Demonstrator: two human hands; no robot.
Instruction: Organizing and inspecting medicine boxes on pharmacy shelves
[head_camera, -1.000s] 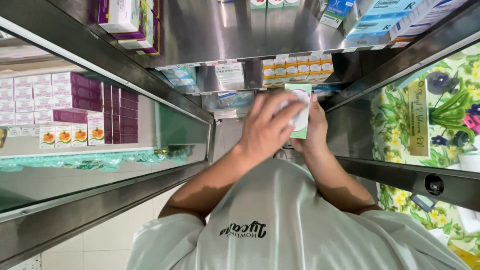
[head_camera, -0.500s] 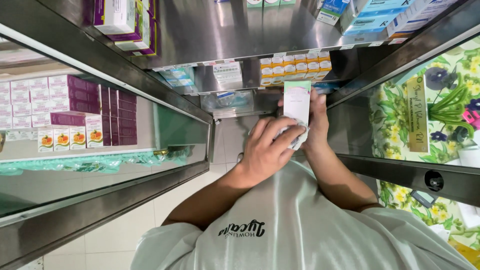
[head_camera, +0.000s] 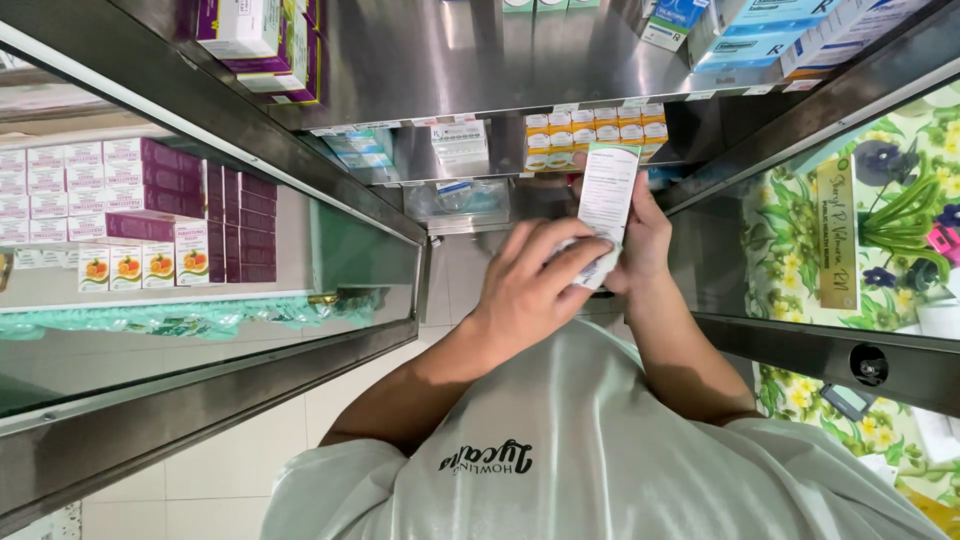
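Observation:
A tall white carton (head_camera: 608, 192) with a green end and fine print stands upright in front of my chest, held in both hands. My left hand (head_camera: 530, 290) wraps its lower end from the left, fingers curled over the front. My right hand (head_camera: 645, 240) grips it from the right and behind, thumb along the edge. The bottom of the carton is hidden under my left fingers. My pale shirt (head_camera: 600, 460) fills the lower part of the view.
A glass-fronted steel cabinet (head_camera: 200, 390) on the left holds purple and white boxes (head_camera: 150, 190). Steel shelves (head_camera: 480, 60) ahead carry orange-and-white packs (head_camera: 595, 130) and blue cartons (head_camera: 760, 40). On the right a steel rail (head_camera: 830, 350) borders a floral panel (head_camera: 880, 220). Tiled floor (head_camera: 240, 460) lies below.
My left hand has slid down off the carton's front, so more of its printed face shows. The carton now stands a little higher and further right.

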